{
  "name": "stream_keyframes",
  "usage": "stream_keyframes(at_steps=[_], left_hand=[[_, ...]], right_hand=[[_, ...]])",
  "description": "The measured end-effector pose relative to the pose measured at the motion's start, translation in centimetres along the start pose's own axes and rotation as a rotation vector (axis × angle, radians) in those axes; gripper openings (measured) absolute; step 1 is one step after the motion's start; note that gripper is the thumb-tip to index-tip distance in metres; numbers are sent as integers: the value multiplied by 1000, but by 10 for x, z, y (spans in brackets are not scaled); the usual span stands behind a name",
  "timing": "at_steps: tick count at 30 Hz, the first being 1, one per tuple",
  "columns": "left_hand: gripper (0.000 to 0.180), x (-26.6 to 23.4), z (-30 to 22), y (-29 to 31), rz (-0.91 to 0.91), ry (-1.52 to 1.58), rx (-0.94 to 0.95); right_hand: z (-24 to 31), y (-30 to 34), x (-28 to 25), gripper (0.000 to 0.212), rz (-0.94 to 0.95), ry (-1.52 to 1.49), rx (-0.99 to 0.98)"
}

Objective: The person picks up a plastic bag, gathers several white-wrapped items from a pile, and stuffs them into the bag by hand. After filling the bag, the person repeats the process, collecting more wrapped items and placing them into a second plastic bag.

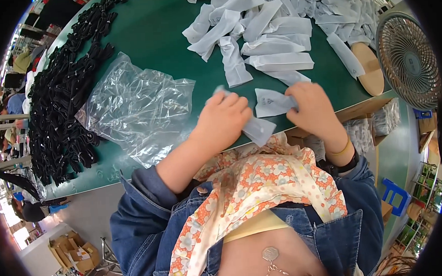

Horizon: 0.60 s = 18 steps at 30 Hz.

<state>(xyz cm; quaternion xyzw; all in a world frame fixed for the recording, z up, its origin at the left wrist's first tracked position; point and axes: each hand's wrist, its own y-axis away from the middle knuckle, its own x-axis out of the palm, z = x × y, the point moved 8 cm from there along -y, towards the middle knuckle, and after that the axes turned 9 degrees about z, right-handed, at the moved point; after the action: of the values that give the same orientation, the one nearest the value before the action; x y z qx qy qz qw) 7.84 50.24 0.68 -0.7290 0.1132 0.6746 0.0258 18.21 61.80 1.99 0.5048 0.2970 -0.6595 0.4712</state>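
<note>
Near the table's front edge, my left hand (223, 119) is closed round a narrow frosted plastic packet (260, 131), whose end sticks out toward my apron. Just to its right, my right hand (311, 108) pinches the side of another frosted packet (270, 102) with a small dark print on it. What lies inside both packets is hard to make out. Beyond my hands, several similar long white packets (282, 62) lie loosely on the green table (147, 23). Left of my left hand spreads a large crumpled clear plastic bag (143, 107).
Bundled black cords (64, 105) are heaped along the table's left side. A round fan (409, 60) stands at the right, beside a tan oval board (367, 70). More white packets (341, 12) pile up at the far right. Below the right edge sits an open box of packets (361, 134).
</note>
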Motion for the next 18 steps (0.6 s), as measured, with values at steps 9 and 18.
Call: stream_keyframes(at_steps=[9,18], left_hand=[[33,26,68,67,-111,1314,-641],[46,37,65,87,-118,764,-761]], right_hand=[[84,-23,-15,32,-251,83,-534],[80,-55,56,53,161,-418,-32]])
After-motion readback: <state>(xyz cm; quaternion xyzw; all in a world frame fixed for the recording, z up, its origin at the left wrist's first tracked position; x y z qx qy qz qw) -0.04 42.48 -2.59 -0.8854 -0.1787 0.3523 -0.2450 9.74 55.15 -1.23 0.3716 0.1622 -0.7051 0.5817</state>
